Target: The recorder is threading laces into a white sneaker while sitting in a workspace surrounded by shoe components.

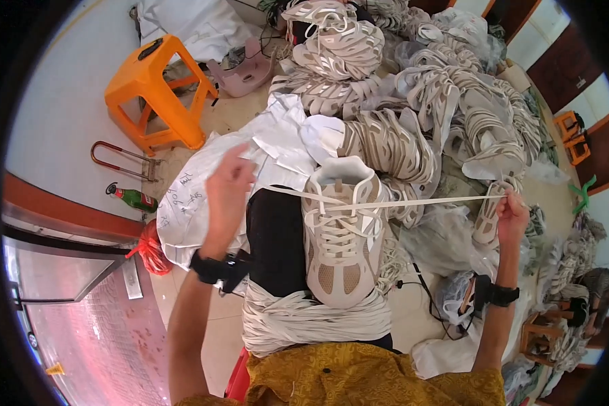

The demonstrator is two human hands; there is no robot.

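A beige and white sneaker rests on my lap, its toe toward me and its laces threaded in crossing rows. The white shoelace is pulled out to both sides from the top of the shoe. At the right my right hand pinches one lace end, drawn nearly straight. To the left my left hand is raised with curled fingers where the other length arrives; the exact grip is slightly blurred. Across my thighs, just below the toe, lies a thick bundle of white laces.
Piles of similar shoe uppers spread ahead and to the right, among plastic bags. An orange stool stands at the far left, near a green bottle and a red bag. A white sack lies left of my lap.
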